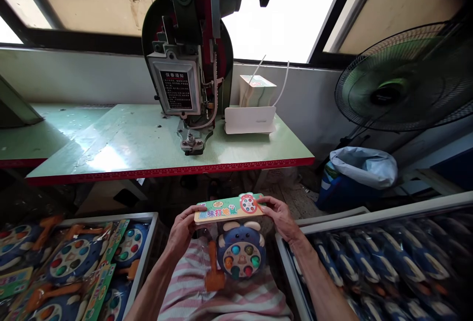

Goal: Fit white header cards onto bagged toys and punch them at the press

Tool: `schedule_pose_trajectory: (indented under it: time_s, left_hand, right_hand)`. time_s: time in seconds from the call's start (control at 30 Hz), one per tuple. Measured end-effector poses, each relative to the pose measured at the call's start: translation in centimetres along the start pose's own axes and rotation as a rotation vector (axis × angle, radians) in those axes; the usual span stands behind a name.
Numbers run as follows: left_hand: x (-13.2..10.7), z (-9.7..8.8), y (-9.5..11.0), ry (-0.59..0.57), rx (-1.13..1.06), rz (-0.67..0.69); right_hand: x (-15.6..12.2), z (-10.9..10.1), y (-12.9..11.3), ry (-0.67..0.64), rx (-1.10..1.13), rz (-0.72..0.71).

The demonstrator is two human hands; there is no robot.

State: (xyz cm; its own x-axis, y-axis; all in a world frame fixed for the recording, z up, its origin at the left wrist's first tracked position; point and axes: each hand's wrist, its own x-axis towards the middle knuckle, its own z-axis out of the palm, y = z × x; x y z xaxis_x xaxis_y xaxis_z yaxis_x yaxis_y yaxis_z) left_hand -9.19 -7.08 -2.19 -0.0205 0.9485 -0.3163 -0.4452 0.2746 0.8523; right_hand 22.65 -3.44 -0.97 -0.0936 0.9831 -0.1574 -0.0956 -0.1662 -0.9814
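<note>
A bagged toy [239,252], blue and round with coloured buttons and an orange mallet, rests over my lap. A green printed header card [229,208] is folded over the top of its bag. My left hand [183,232] pinches the card's left end. The card's right end is pinched by my right hand [281,217]. Both hands are closed on the card, just below the front edge of the green table [121,148].
A green riveting or stapling machine [188,64] stands on the table, with a stack of cards in a white holder [254,106] beside it. A tray of packed toys [74,267] is at my left, a tray of bagged toys [388,262] at my right. A fan [406,77] stands far right.
</note>
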Motion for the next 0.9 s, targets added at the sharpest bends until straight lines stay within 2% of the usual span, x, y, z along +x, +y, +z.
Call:
schedule_pose_trajectory:
  time_s: [0.07,0.2,0.33,0.5,0.67,0.9]
  left_hand:
    - [-0.2,-0.1,0.1,-0.022,0.025,0.034]
    - [-0.6,0.0,0.2,-0.01,0.25,0.148]
    - [-0.4,0.2,-0.2,0.054,0.304,0.221]
    - [-0.3,0.1,0.2,0.061,0.287,0.238]
    - [-0.5,0.5,3.4,0.071,0.295,0.266]
    - [2.0,1.1,11.0,0.111,0.328,0.479]
  right_hand:
    - [0.2,0.1,0.3,0.047,-0.082,-0.083]
    - [0.5,0.3,1.2,0.192,-0.163,-0.211]
    - [0.9,0.6,1.6,0.274,-0.117,-0.228]
    - [1.1,1.2,0.6,0.289,-0.065,-0.231]
    - [2.5,2.4,-1.7,0.283,0.018,-0.279]
    - [7.3,5.7,-6.9,0.211,0.178,-0.276]
